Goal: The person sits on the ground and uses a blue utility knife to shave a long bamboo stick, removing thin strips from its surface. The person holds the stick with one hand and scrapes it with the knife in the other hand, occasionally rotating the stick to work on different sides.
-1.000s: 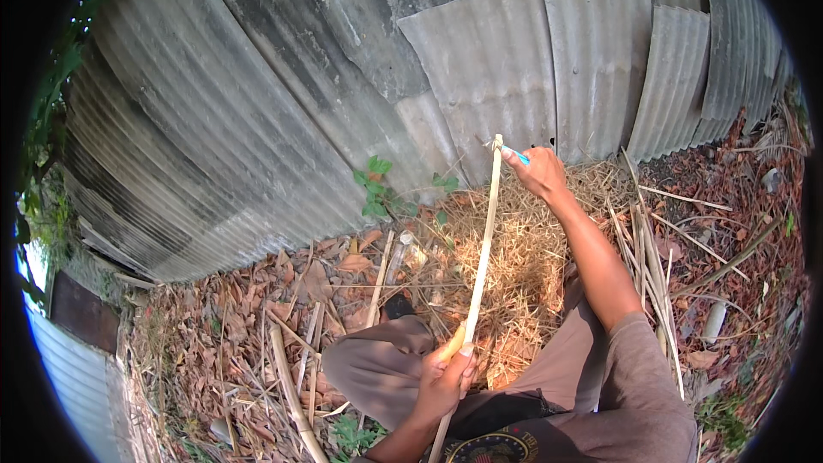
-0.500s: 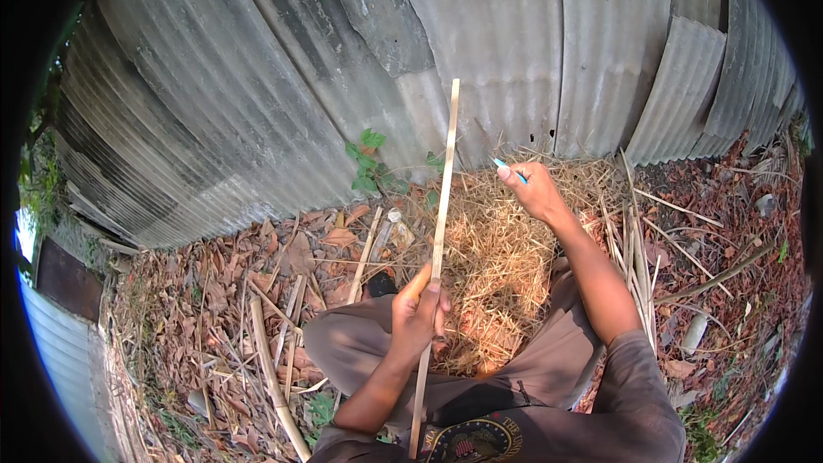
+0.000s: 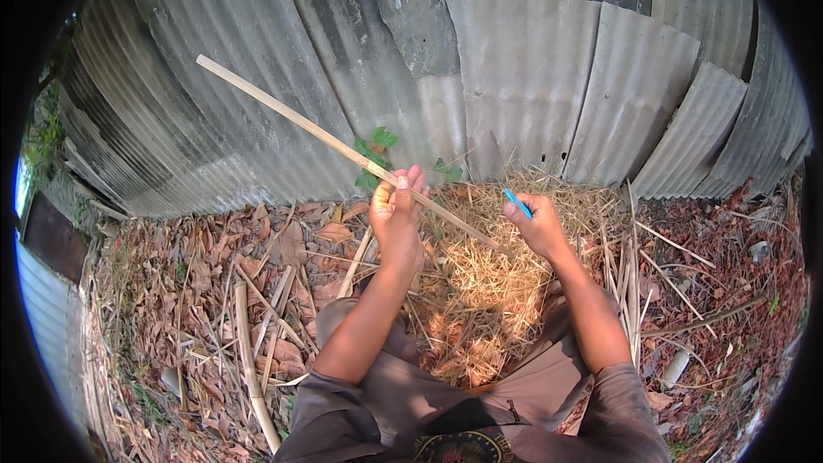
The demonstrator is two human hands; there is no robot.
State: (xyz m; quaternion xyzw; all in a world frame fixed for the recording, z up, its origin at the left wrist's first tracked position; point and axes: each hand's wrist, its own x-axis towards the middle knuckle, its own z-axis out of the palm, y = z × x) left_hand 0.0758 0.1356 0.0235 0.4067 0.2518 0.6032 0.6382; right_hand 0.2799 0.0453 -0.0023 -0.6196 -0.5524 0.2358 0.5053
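- Pinching a pale stick (image 3: 291, 115) slanting far left, my left hand (image 3: 395, 221) might drop it if loosened.
- My right hand (image 3: 537, 225) grips a blue tool (image 3: 517, 203); a slip could jab me.

Grey corrugated wall (image 3: 231, 146) (panels (image 3: 527, 86) overlapping), leaf-strewn ground (image 3: 210, 266) along its foot

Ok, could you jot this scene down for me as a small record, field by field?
Left grip: holds the strip, thumb on top
Strip: pale, slanting from upper left to lower right
Right grip: closed around the blue tool; its exact kind is unclear
Ground: pale shreds toward the middle, dry leaves to the left
Background: grey corrugated wall, green plant at its foot
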